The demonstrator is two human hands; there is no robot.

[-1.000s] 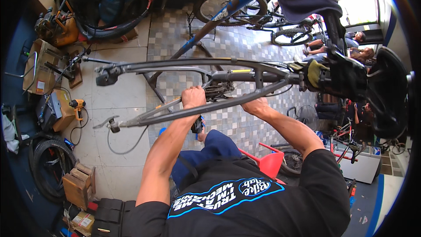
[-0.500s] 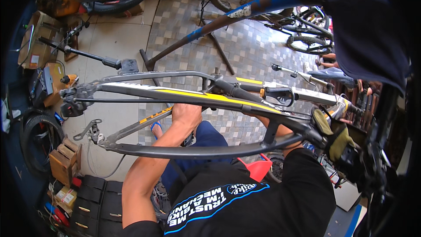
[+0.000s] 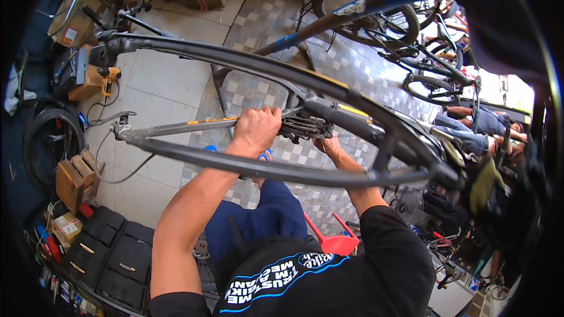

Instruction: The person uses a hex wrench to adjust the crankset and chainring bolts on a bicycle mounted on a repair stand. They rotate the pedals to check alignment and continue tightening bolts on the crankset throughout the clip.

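Note:
A dark grey bicycle frame (image 3: 258,169) with yellow and orange markings stretches across the view, clamped off the floor. My left hand (image 3: 257,132) is wrapped round the thin frame tube with the orange lettering. Beside it, at the junction of the tubes, is a dark, toothed crankset (image 3: 305,128), partly hidden by the frame. My right hand (image 3: 330,144) reaches up from below with its fingers closed at the crankset's right edge; the fingertips are partly hidden. A loose cable (image 3: 130,177) hangs from the frame's left end.
A blue and brown stand tube (image 3: 317,30) slants behind the frame. Several bicycles (image 3: 405,35) stand at the back right, near a seated person (image 3: 479,132). Black drawers (image 3: 106,252), a wooden box (image 3: 73,182) and a tyre (image 3: 56,141) line the left. A red plastic piece (image 3: 338,245) is low centre.
The view has shifted and the frame looks turned, its upper left end higher. My right hand, mostly hidden behind the frame before, now shows at the crankset. My left hand still grips the frame.

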